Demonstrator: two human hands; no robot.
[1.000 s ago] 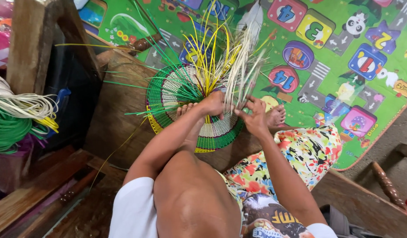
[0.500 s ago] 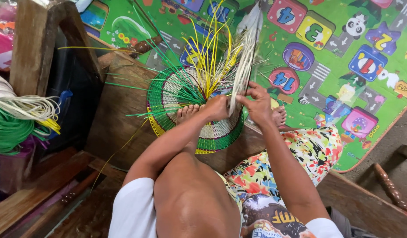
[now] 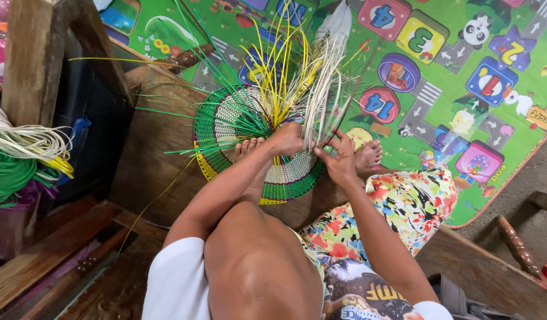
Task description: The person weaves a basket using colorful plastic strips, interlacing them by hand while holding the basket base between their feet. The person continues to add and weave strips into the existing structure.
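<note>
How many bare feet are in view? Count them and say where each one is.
2. One foot rests on the round woven mat beside the left hand. The other foot lies on the play mat right of the right hand.

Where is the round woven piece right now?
In the head view it lies centre-left: the round woven piece rests on a wooden board, pinned under a bare foot, just left of the left hand.

One head-worn camera looks steeply down, close over the person's head, toward the floor mat (image 3: 463, 53).

Round green-and-cream woven mat (image 3: 226, 127), half-finished
</note>
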